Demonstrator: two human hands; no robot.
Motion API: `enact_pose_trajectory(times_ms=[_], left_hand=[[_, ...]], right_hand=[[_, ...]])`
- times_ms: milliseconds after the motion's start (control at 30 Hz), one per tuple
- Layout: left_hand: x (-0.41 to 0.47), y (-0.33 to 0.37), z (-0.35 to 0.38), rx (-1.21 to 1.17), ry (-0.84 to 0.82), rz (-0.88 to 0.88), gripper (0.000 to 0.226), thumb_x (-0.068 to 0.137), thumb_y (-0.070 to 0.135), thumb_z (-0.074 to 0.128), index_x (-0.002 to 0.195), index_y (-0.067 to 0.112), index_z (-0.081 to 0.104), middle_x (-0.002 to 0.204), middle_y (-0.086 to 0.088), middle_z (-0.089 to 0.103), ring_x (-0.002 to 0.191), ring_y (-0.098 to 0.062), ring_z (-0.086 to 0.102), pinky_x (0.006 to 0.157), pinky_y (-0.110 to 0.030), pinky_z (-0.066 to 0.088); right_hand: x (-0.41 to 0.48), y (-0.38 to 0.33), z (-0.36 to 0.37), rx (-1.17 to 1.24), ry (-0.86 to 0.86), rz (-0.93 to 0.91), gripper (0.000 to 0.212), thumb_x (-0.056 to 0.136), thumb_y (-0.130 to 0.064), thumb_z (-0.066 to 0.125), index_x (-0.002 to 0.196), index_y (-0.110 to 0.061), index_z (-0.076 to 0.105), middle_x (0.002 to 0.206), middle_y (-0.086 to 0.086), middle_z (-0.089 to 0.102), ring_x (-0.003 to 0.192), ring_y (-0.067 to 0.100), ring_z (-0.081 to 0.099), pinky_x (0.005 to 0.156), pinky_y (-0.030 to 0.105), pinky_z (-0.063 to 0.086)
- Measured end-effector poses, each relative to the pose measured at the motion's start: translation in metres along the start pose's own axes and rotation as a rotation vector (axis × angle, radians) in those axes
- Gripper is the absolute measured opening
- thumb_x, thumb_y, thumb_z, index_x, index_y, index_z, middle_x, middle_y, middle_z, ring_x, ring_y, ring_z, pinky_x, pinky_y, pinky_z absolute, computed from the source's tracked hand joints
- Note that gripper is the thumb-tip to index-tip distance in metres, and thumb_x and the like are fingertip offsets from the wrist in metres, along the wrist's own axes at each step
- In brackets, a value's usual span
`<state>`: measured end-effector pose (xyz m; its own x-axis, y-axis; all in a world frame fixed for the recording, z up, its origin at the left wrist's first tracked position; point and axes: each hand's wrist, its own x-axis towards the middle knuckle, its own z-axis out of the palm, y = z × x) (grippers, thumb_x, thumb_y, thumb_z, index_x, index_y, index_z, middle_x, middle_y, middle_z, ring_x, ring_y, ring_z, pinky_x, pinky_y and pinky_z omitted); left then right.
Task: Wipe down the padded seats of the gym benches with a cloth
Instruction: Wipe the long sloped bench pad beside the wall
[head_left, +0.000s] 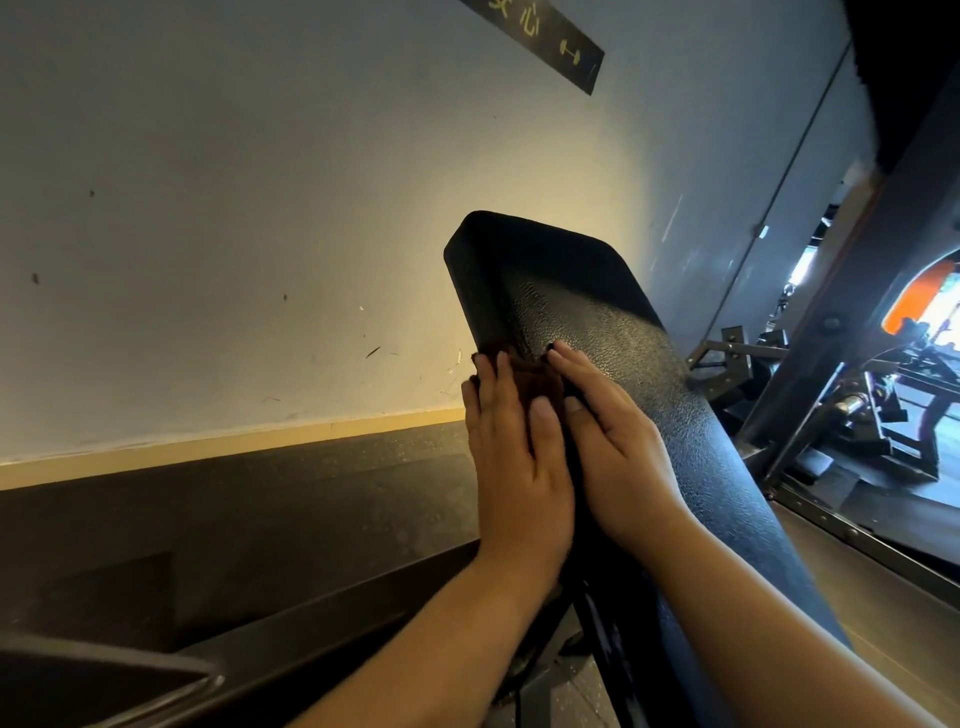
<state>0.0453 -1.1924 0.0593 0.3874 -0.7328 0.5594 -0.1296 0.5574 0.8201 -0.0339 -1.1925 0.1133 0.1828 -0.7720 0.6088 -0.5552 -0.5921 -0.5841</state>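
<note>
Two hands press a dark cloth against the padded bench.

The black bench pad (597, 322) slopes up toward a pale wall (234, 208), its rounded end at the top. A dark brown cloth (537, 382) lies on the pad's left edge, part way up, wrapped over the side. The left hand (511, 457) lies flat with straight fingers on the cloth along the pad's side; the right hand (613, 441) rests flat with straight fingers on the pad's top face, its fingers touching the cloth's right edge. Neither hand curls around anything. A black sign (545, 36) hangs on the wall above, and gym equipment (872, 410) stands to the right on the dark floor (260, 509).
</note>
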Motion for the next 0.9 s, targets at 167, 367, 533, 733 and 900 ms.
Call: enact_pose_trajectory(times_ms=[167,367,533,733,900], left_hand=[[-0.008,0.0,-0.006,-0.011,-0.064,-0.022,0.048,0.105,0.044,0.023,0.151,0.046,0.009,0.162,0.028,-0.002,0.147,0.009,-0.013,0.118,-0.018,0.0],[0.025,0.006,-0.009,-0.008,-0.041,-0.082,0.051,0.107,0.038,0.024,0.157,0.039,0.01,0.165,0.02,0.001,0.149,0.002,-0.013,0.122,-0.026,0.003],[-0.029,0.0,-0.006,0.016,-0.104,0.007,0.053,0.104,0.043,0.021,0.153,0.043,0.001,0.163,0.026,-0.009,0.145,0.008,-0.02,0.12,-0.024,-0.003],[0.022,0.006,-0.006,0.017,-0.039,-0.084,0.051,0.108,0.035,0.025,0.157,0.037,0.011,0.165,0.021,0.001,0.149,0.003,-0.013,0.115,-0.017,-0.003],[-0.021,0.004,0.0,-0.005,-0.023,-0.044,0.052,0.106,0.04,0.023,0.155,0.041,0.004,0.164,0.024,-0.002,0.147,0.008,-0.013,0.12,-0.022,-0.003]], right_hand=[[-0.001,0.001,0.001,-0.011,-0.005,-0.006,0.045,0.103,-0.01,0.047,0.141,-0.033,0.055,0.148,-0.028,0.045,0.14,-0.012,0.03,0.122,0.031,0.026],[-0.001,0.002,0.001,-0.004,0.0,-0.007,0.045,0.103,-0.011,0.048,0.142,-0.033,0.054,0.148,-0.026,0.046,0.14,-0.011,0.032,0.122,0.031,0.027],[0.0,0.002,0.001,-0.005,0.003,0.001,0.045,0.103,-0.01,0.047,0.14,-0.035,0.055,0.147,-0.029,0.045,0.14,-0.013,0.03,0.122,0.03,0.027],[0.0,0.003,0.002,-0.013,0.007,-0.015,0.045,0.102,-0.008,0.048,0.141,-0.03,0.055,0.148,-0.023,0.046,0.14,-0.01,0.033,0.122,0.032,0.027],[0.001,0.001,0.002,-0.01,0.016,0.001,0.044,0.103,-0.012,0.048,0.14,-0.034,0.056,0.147,-0.028,0.046,0.138,-0.013,0.032,0.121,0.028,0.028]])
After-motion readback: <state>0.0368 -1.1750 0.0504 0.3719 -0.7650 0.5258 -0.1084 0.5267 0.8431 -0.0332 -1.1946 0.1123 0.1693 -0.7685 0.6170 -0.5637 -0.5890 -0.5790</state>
